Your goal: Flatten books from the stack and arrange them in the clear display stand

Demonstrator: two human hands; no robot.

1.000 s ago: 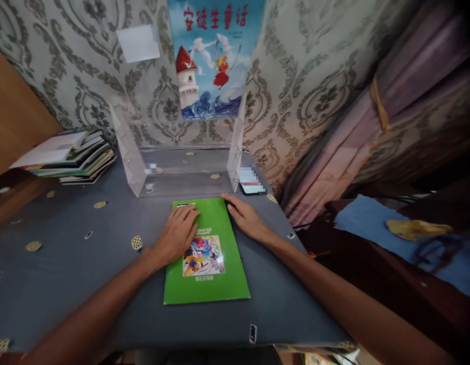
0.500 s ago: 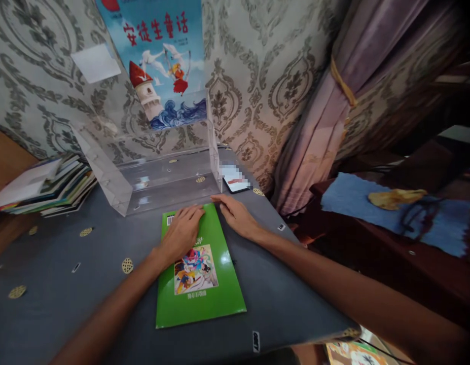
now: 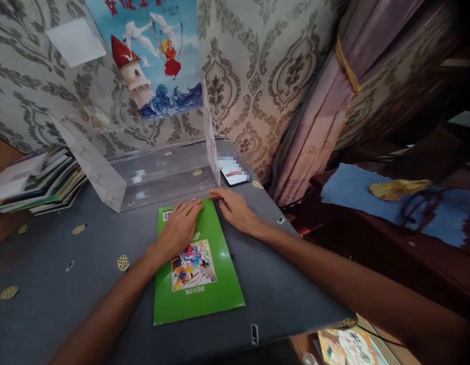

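A green book point(image 3: 199, 305) with a colourful picture and a barcode lies flat on the grey cloth, its printed text upside down to me. My left hand point(image 3: 180, 224) rests palm down across its upper part, fingers stretched out and pointing to the far edge. At the far right corner of the book is my right hand point(image 3: 237, 209), its fingers extended; whether the fingertips press the corner cannot be made out. Just beyond both hands stands a clear acrylic rack point(image 3: 113, 188). A blue picture book point(image 3: 156, 66) leans upright at its back.
A pile of books point(image 3: 48, 180) sits at the left. A phone point(image 3: 235, 175) lies right of the rack. Beyond the table's right edge are a tied purple curtain point(image 3: 314, 126) and a blue cloth point(image 3: 345, 195) on a dark red surface. Another book point(image 3: 349, 347) shows low right.
The view has shifted slightly, so the scene sits a little higher and further left. Both hands stay at nearly the same places on and beside the green book.
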